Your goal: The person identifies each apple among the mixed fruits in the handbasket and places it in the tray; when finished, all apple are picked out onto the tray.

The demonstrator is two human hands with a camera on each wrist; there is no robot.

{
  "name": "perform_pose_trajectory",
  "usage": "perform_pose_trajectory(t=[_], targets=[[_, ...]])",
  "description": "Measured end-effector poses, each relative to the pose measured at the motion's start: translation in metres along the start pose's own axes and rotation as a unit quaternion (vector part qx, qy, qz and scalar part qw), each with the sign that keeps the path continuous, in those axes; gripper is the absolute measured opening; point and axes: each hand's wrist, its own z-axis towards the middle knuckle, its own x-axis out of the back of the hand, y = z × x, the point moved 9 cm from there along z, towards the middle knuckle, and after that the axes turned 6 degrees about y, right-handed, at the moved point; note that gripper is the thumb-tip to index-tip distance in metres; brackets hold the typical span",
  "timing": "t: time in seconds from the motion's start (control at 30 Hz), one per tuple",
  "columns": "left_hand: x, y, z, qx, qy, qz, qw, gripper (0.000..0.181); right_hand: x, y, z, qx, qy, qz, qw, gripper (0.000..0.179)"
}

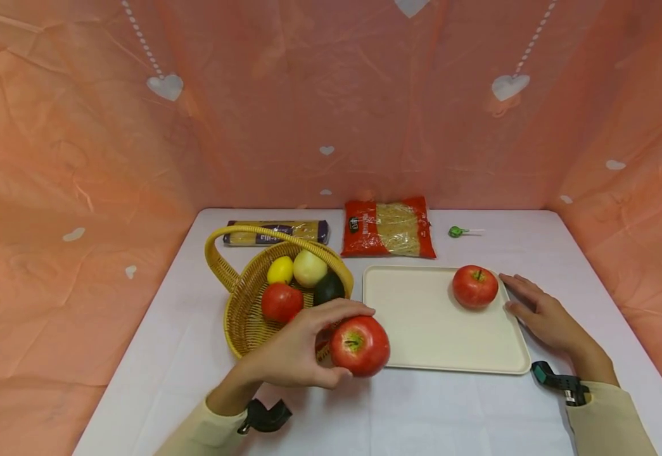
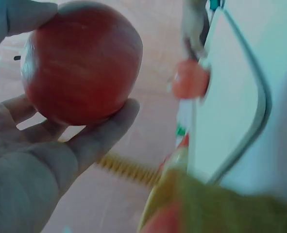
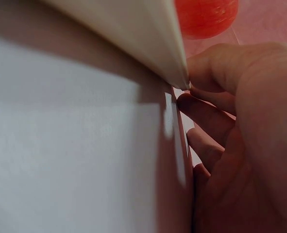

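Observation:
My left hand (image 1: 296, 348) grips a red apple (image 1: 360, 346) just off the front left corner of the cream tray (image 1: 427, 323), beside the wicker basket (image 1: 239, 316). In the left wrist view the same apple (image 2: 80, 60) sits between thumb and curled fingers (image 2: 99, 136). A second red apple (image 1: 474, 286) lies in the tray's far right part. My right hand (image 1: 536, 310) rests flat on the table against the tray's right rim, fingers straight and relaxed. The right wrist view shows those fingers (image 3: 216, 121) at the tray edge (image 3: 148, 43) with the apple (image 3: 206, 17) beyond.
The basket holds a tomato-red fruit (image 1: 281, 301), a lemon (image 1: 280, 270), a pale fruit (image 1: 310, 268) and a dark avocado (image 1: 329, 288). At the back lie a spaghetti pack (image 1: 276, 232), a red noodle bag (image 1: 388, 227) and a green lollipop (image 1: 456, 232). Pink cloth walls surround the white table.

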Motion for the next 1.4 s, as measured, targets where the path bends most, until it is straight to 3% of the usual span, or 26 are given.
perform_pose_trajectory(t=[0.37,0.7,1.03,1.17,1.27,1.4], targets=[[-0.069,-0.003,0.058,-0.001,-0.028,-0.019,0.9994,0.081,0.0,-0.002,-0.001,0.013,0.007,-0.001,0.9999,0.068],[-0.12,-0.021,0.105,-0.012,-0.013,0.081,0.9966,0.079,0.0,0.001,0.0,0.017,0.015,-0.007,0.9997,0.066],[-0.156,-0.048,0.138,0.031,0.0,0.108,0.9936,0.08,0.002,-0.001,0.0,0.022,0.016,-0.007,0.9996,0.066],[-0.168,-0.055,0.147,0.065,0.007,0.106,0.9922,0.082,0.002,-0.002,0.0,0.023,0.016,-0.009,0.9996,0.066],[-0.176,-0.059,0.152,0.088,0.016,0.102,0.9908,0.08,0.002,-0.002,0.0,0.018,0.014,-0.01,0.9997,0.067],[-0.184,-0.058,0.158,0.094,0.026,0.1,0.9902,0.079,0.002,-0.002,-0.001,0.016,0.012,-0.007,0.9998,0.067]])
